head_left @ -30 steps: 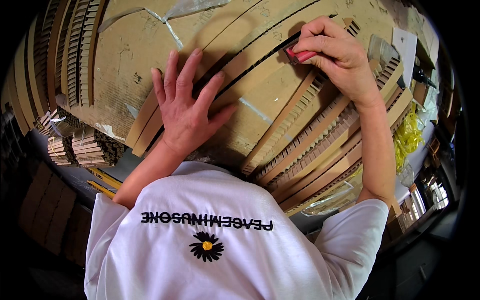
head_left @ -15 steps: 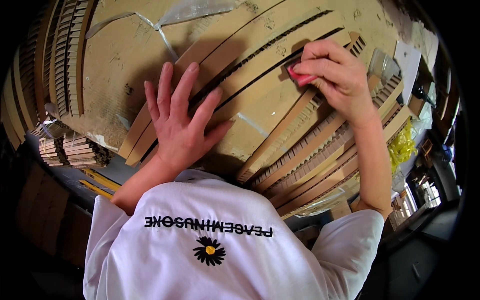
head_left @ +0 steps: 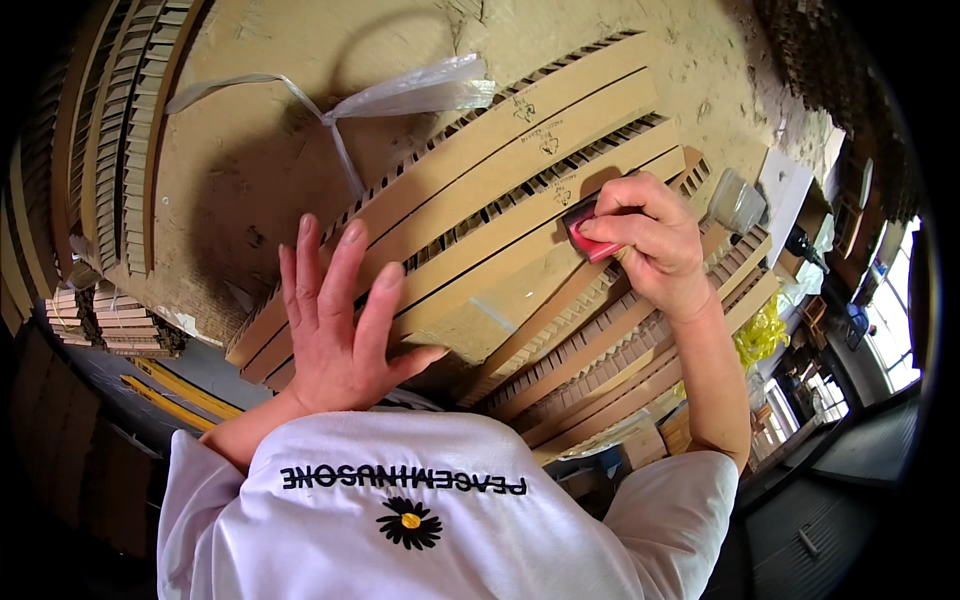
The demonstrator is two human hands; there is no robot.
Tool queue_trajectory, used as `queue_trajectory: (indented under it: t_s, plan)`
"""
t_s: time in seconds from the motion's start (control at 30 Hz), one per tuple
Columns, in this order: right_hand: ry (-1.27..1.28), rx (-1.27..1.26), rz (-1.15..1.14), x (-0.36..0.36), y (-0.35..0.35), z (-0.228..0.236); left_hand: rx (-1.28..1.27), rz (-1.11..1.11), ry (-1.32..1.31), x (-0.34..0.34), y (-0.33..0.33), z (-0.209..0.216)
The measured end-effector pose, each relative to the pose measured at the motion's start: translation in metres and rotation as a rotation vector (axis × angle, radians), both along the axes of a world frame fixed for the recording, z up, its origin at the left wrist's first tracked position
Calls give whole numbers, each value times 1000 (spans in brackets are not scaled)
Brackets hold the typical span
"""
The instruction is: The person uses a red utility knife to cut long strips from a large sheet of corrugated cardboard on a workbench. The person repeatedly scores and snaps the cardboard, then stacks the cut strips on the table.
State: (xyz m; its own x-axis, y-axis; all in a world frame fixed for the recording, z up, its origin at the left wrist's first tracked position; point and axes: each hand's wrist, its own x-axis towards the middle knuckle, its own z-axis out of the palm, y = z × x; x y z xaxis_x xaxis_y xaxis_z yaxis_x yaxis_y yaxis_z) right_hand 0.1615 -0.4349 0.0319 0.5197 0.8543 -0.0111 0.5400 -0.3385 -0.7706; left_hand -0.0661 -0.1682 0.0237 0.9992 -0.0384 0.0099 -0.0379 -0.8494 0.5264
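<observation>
My left hand lies with fingers spread over the lower left part of several long tan cardboard strips set side by side. My right hand pinches a small red stamp with a dark side, at the strip nearest me. Whether its face touches the cardboard cannot be made out. Small black printed marks sit in a row across the strips, just beyond the stamp. Corrugated edges show in the gaps between some strips.
More slotted cardboard strips lie to the near right, others stand at the far left. White plastic strapping lies beyond the strips. A clear plastic box and yellow plastic are at the right. Bundled strips sit lower left.
The view has shifted, so the strips and both hands appear lower and more of the far surface shows. The stamp is still in my right hand, its dark side now more visible.
</observation>
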Motion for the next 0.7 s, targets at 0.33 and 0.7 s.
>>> queue_trajectory:
  t_s: [0.33,0.7]
  plan:
    - [88,13,-145,-17,4,11,105,129,100,-35,0,0]
    - [497,1224,-1027,-165,-74,122,-140,165,277,-29,21,39]
